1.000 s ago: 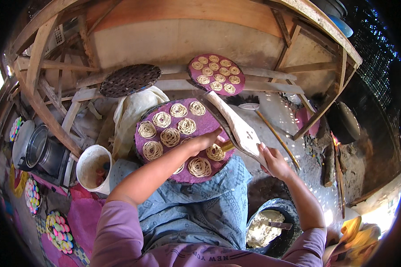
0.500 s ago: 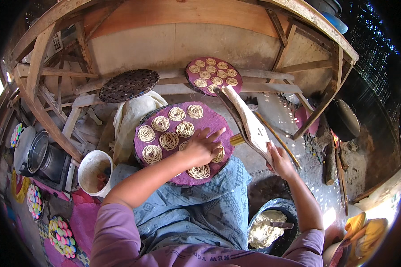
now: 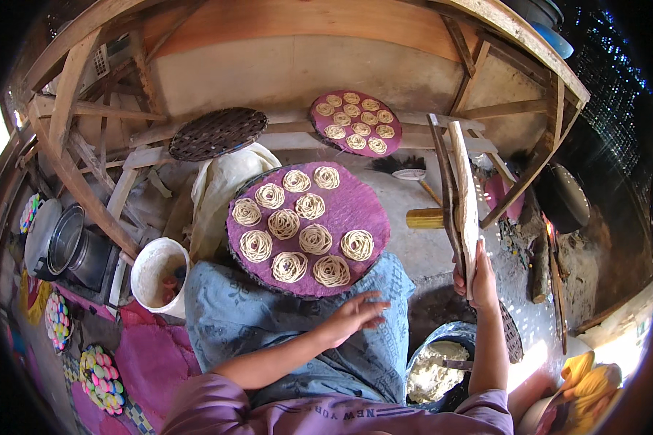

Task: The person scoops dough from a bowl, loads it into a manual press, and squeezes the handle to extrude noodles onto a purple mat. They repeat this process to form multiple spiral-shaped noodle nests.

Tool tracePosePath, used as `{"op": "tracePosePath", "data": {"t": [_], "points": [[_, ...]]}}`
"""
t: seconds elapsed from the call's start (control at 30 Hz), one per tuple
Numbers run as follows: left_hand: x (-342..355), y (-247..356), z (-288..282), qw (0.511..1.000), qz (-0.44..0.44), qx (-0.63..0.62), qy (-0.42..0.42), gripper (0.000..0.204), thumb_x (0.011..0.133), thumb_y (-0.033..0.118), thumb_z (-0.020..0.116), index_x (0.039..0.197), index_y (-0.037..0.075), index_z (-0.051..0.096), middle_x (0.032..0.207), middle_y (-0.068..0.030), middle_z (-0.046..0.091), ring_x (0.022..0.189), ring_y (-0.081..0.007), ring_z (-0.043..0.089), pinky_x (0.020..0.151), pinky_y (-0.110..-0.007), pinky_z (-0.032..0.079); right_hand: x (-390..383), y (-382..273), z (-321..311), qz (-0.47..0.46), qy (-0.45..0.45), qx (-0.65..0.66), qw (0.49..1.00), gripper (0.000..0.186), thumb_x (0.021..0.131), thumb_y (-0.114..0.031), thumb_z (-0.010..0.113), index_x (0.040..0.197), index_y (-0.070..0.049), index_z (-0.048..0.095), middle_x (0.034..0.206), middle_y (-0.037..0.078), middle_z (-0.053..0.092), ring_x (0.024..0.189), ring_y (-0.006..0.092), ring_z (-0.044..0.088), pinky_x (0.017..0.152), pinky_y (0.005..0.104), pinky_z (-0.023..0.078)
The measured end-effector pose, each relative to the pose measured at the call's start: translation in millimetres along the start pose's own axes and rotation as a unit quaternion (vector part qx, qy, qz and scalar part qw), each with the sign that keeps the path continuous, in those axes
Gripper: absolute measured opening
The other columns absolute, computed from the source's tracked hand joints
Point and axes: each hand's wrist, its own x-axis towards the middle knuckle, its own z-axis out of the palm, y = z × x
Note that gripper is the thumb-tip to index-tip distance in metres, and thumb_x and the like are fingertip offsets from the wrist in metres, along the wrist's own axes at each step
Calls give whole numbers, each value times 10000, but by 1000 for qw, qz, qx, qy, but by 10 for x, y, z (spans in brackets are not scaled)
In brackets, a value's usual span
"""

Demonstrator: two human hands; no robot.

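My right hand (image 3: 479, 279) grips the lower end of a wooden press (image 3: 463, 203), two long boards held upright and nearly together. A yellow cylinder (image 3: 424, 218) juts from its left side. On my lap lies a round tray covered in purple cloth (image 3: 359, 199), bearing several coiled noodle nests (image 3: 284, 224). A nest (image 3: 357, 245) at the tray's right side sits somewhat apart from the rest. My left hand (image 3: 355, 319) hovers over my lap just below the tray's near edge, fingers apart, with nothing in it.
Behind are a bare woven tray (image 3: 218, 134) and another purple tray (image 3: 355, 141) of nests. A bucket of dough (image 3: 442, 335) stands by my right leg, a white bucket (image 3: 152, 268) at left. Fire (image 3: 550, 230) burns at far right, near a dark pan (image 3: 567, 196).
My left hand has drawn back from over the tray toward me, uncovering the nests. The press, tilted left before, now stands upright and farther right, its boards closer together.
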Motion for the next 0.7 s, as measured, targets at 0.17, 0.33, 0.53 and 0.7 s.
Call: {"op": "tracePosePath", "data": {"t": [0.17, 0.33, 0.53, 0.7], "points": [[333, -195, -58, 969, 113, -159, 150, 550, 968, 471, 519, 1387, 132, 411, 1363, -33, 545, 1032, -129, 581, 887, -289, 433, -21, 59, 98, 11, -20, 22, 999, 647, 992, -607, 253, 914, -41, 556, 495, 45, 440, 360, 126, 362, 350, 252, 286], [44, -117, -153, 979, 104, -59, 163, 443, 962, 452, 548, 1294, 159, 536, 1223, 15, 651, 987, -56, 582, 820, -242, 424, -67, 99, 123, 20, -34, 43, 998, 648, 994, -605, 243, 933, -39, 552, 502, 47, 442, 373, 128, 365, 367, 252, 295], [-905, 348, -1096, 995, 8, 76, 65, 343, 994, 310, 530, 1198, 43, 595, 1165, -75, 674, 988, -131, 632, 840, -273, 472, -13, 152, 148, 25, -55, 62, 996, 659, 986, -624, 242, 944, -41, 547, 504, 39, 436, 366, 125, 354, 360, 251, 287], [-1343, 907, -1880, 945, 53, 160, 279, 317, 977, 321, 567, 1040, 18, 631, 934, -65, 688, 822, -150, 638, 721, -270, 502, 96, 150, 311, 17, -80, 46, 996, 660, 974, -643, 258, 940, -51, 547, 511, 37, 446, 372, 118, 359, 363, 249, 282]]}}
